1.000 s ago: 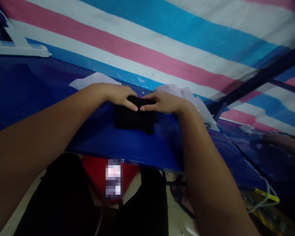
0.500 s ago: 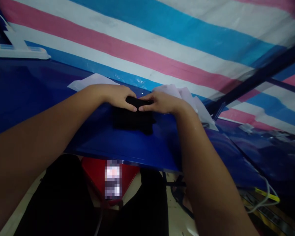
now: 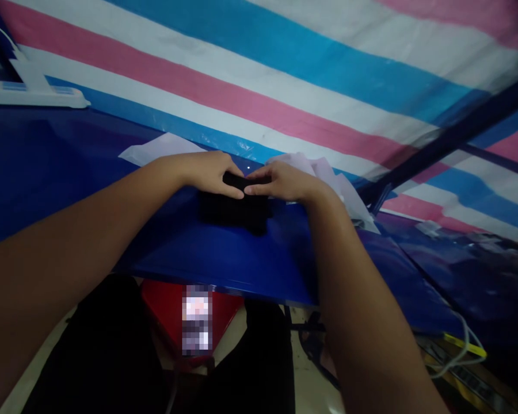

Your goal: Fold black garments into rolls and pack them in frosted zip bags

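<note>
A folded black cloth (image 3: 235, 213) lies on the blue table (image 3: 190, 247) in front of me. My left hand (image 3: 213, 172) grips its far left part, thumb on the near side and fingers over the back. From the right, my right hand (image 3: 276, 179) pinches the same far edge. The two thumbs almost meet at the middle of the cloth. Its dark surface hides how many layers it has. Some fingertips are out of sight behind it.
Thin white sheets, one on the left (image 3: 159, 148) and a crumpled pile on the right (image 3: 319, 169), flank the hands. A white frame-like object (image 3: 47, 95) stands far left. Striped sheeting (image 3: 242, 69) hangs behind. Below the table edge is a red stool (image 3: 164, 305).
Both hands keep their hold on the black cloth and have barely moved. The view has shifted slightly.
</note>
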Available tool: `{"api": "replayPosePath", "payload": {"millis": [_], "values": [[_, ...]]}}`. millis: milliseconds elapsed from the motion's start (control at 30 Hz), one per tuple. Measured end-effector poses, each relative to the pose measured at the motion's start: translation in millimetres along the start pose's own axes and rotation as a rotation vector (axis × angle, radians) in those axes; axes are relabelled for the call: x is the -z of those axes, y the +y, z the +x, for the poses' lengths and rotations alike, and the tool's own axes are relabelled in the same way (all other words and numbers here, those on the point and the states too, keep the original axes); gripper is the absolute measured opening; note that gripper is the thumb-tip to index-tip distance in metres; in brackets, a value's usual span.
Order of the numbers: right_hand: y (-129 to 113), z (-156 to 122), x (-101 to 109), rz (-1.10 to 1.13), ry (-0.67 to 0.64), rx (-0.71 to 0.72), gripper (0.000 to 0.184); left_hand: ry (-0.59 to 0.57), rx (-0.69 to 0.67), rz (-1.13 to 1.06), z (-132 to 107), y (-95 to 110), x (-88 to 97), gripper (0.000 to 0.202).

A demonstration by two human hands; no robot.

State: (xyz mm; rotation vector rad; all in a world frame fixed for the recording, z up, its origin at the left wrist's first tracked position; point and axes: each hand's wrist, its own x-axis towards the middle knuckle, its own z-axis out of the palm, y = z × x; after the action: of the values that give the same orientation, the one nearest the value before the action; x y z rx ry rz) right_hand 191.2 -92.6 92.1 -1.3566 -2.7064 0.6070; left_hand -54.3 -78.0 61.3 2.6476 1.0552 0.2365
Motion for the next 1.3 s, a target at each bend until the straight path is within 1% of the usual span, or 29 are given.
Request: {"api": "replayPosePath", "payload": {"millis": [133,233,333,400,533,633,733,867,1000,1167,1233,1300], "values": [[-9.0,-2.3,-0.8,0.045,0.037,0.011,0.036,-0.056,0.178,-0.121,-2.2,-6.1,6.9,0.068],[-12.5,-2.6,-1.7,0.051,0.061,-0.003,0.035,-0.113,0.226,-0.158,0.1,-10.1,7.6,0.068],[-12.4,-2.3,-2.6,0.047,0.062,0.010,0.034,-0.145,0.206,-0.172,0.4,-7.7,7.3,0.066],[-11.5,-2.3,-2.7,0.044,0.067,0.018,0.036,-0.138,0.169,-0.163,-0.9,-3.7,7.8,0.063],[-6.7,-2.8,-0.8,0.061,0.030,0.020,0.039,-0.080,0.120,-0.108,-2.5,1.9,9.0,0.061],[-0.1,-3.3,1.5,0.092,0.012,0.011,0.041,-0.010,0.088,-0.041,-1.0,1.2,8.0,0.066],[5.1,-3.9,3.1,0.106,0.008,0.007,0.045,0.015,0.050,0.005,0.6,-1.5,5.9,0.069],[6.0,-4.3,3.2,0.085,0.015,0.012,0.044,0.004,0.066,0.021,-0.1,-0.1,5.0,0.069],[3.0,-3.4,1.1,0.074,0.001,0.016,0.044,0.001,0.059,0.053,-1.8,10.9,3.9,0.067],[-5.1,-1.2,-2.2,0.086,-0.024,-0.081,0.055,-0.039,0.040,0.169,-1.8,22.8,2.5,0.062],[-7.1,-0.6,-2.4,0.101,-0.035,-0.078,0.051,-0.058,0.051,0.166,-2.1,23.1,4.0,0.060],[-7.6,0.3,-2.5,0.121,-0.070,-0.029,0.045,-0.084,0.081,0.120,-2.8,21.5,6.0,0.061]]}}
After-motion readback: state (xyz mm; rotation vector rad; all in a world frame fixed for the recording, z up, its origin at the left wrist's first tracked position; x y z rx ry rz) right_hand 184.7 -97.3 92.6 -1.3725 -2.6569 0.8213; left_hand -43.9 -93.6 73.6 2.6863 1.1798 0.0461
